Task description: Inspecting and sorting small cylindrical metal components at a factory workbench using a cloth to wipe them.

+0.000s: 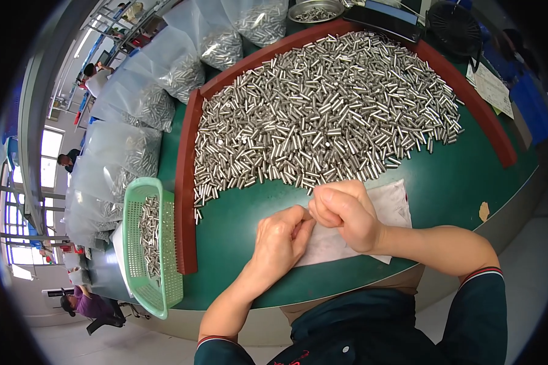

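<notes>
My left hand (280,238) is closed, its fingers curled in toward the thumb, over the green tabletop (225,243) near its front edge. Beside it, my right hand (347,214) makes a fist above a white cloth (386,210). The two hands meet or nearly touch at the fingers. Whatever either hand holds is hidden inside the fingers. Just beyond them spreads a large heap of short silvery metal pins (323,109), its front edge close to my right knuckles.
Dark red wooden strips (187,182) border the heap. At the left stands a green plastic basket (170,274) with some pins inside. Clear bags (179,73) of pins line the far left. A metal bowl (298,17), a phone-like black slab (383,23) and a black fan (453,30) stand at the back.
</notes>
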### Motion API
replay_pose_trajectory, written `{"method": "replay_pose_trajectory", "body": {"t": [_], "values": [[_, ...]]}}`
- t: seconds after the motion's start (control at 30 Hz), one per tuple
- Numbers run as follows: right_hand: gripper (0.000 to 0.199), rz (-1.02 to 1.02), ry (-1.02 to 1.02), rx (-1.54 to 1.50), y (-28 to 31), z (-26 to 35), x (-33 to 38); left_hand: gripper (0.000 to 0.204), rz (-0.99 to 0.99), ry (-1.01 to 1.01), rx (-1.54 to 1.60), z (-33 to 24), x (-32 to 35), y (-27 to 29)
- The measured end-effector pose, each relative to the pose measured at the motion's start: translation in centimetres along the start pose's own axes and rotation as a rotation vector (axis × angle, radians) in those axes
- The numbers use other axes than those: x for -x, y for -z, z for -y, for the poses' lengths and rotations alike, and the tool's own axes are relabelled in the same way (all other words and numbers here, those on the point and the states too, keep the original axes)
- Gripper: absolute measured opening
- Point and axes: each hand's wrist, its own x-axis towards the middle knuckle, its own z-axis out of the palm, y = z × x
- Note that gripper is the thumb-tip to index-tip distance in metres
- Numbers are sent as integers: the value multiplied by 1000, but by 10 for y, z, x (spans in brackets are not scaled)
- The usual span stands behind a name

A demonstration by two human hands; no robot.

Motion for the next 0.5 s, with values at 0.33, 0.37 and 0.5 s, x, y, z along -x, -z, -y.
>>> {"method": "replay_pose_trajectory", "body": {"t": [0.33, 0.37, 0.5], "values": [[36, -95, -15, -338, 16, 9, -7, 13, 51, 527, 1462, 42, -5, 31], [36, -85, -17, -338, 15, 8, -8, 13, 29, 546, 1469, 43, -6, 32], [37, -53, -27, -250, 14, 10, -8, 15, 8, 572, 1476, 41, -8, 34]]}}
